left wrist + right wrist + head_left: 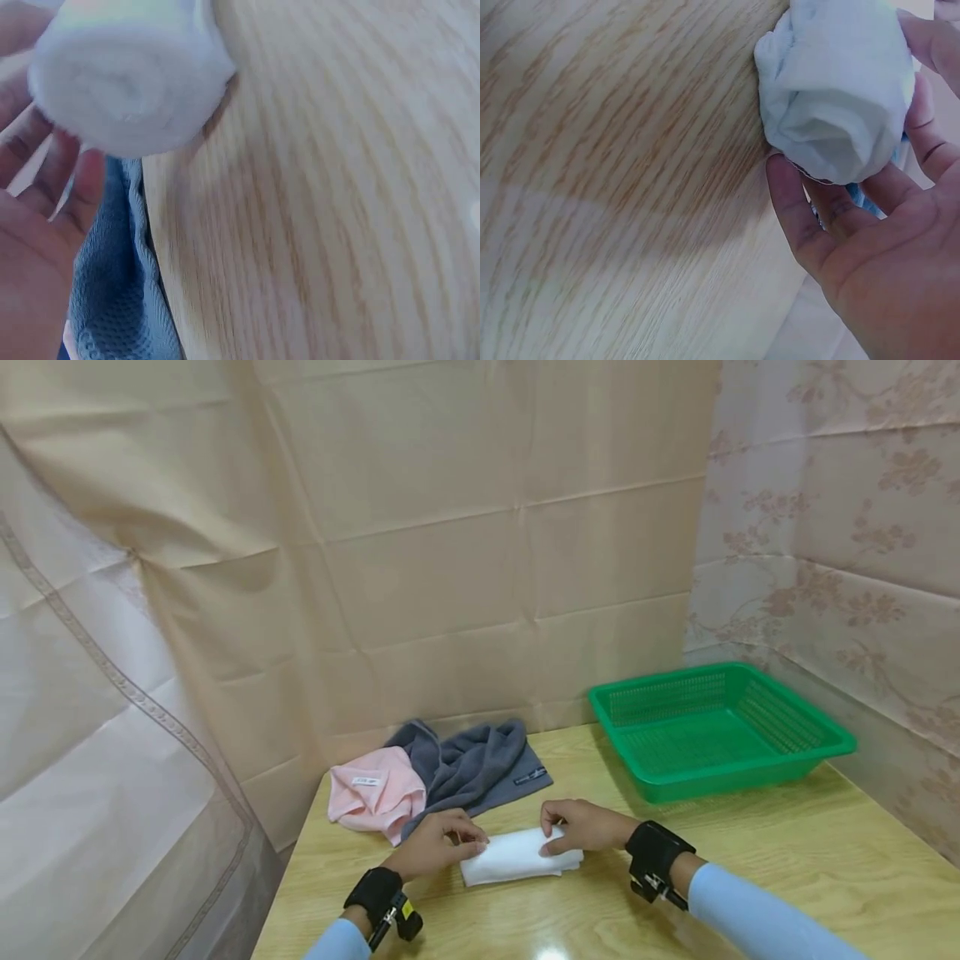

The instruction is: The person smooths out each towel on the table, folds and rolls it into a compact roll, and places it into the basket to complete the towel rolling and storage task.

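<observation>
A white towel (513, 858), rolled into a short cylinder, lies on the table between my two hands. My left hand (438, 846) holds the roll's left end, thumb and forefinger on its upper side. In the left wrist view that end of the towel (120, 90) shows spiral layers, with fingers (56, 169) along its far side. The right hand (588, 827) grips the other end, thumb toward me and fingers curled over the back. In the right wrist view this end of the towel (832, 127) looks loose and bunched, and fingers (799, 214) reach around it.
A pink towel (378, 789) with a white label lies crumpled at the back left, overlapping a dark grey towel (480, 764). At the back right stands a green plastic basket (720, 785). Hanging cloth (450, 568) encloses the wooden table (750, 852) behind and at the sides.
</observation>
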Action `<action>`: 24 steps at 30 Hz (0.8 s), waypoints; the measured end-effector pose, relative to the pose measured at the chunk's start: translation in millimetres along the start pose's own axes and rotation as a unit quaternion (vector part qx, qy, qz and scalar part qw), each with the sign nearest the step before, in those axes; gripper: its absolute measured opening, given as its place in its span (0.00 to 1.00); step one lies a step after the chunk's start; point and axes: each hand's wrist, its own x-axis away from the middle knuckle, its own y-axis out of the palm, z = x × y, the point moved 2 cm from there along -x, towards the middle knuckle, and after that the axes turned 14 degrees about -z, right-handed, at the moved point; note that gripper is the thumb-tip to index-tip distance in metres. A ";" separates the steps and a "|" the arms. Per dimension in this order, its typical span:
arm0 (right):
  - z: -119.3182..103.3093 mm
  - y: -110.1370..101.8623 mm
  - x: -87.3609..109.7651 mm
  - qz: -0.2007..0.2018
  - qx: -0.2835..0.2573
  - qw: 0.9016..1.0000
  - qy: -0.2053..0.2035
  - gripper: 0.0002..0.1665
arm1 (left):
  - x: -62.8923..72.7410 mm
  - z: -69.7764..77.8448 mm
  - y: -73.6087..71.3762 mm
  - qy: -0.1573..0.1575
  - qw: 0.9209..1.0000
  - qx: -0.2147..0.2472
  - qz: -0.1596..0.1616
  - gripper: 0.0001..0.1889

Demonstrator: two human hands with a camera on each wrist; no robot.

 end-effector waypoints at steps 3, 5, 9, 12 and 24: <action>-1.1 -0.3 1.7 -0.003 0.005 1.000 -0.003 0.17 | 1.4 -3.4 -1.1 -0.022 0.999 0.037 -0.017 0.10; -3.3 0.4 2.9 -0.006 0.007 1.000 -0.008 0.18 | 1.9 -5.5 -0.1 -0.044 0.997 0.049 -0.038 0.13; -6.6 4.0 2.7 -0.011 0.013 1.000 -0.013 0.22 | 1.9 -7.7 3.7 -0.069 0.992 0.046 -0.091 0.16; -5.4 7.1 0.6 -0.009 0.018 1.000 -0.018 0.26 | 1.8 -7.5 4.8 -0.065 0.991 0.032 -0.113 0.18; -0.8 14.3 -7.1 -0.051 0.055 0.997 -0.019 0.29 | -1.8 -2.7 9.0 -0.072 0.987 -0.005 -0.140 0.28</action>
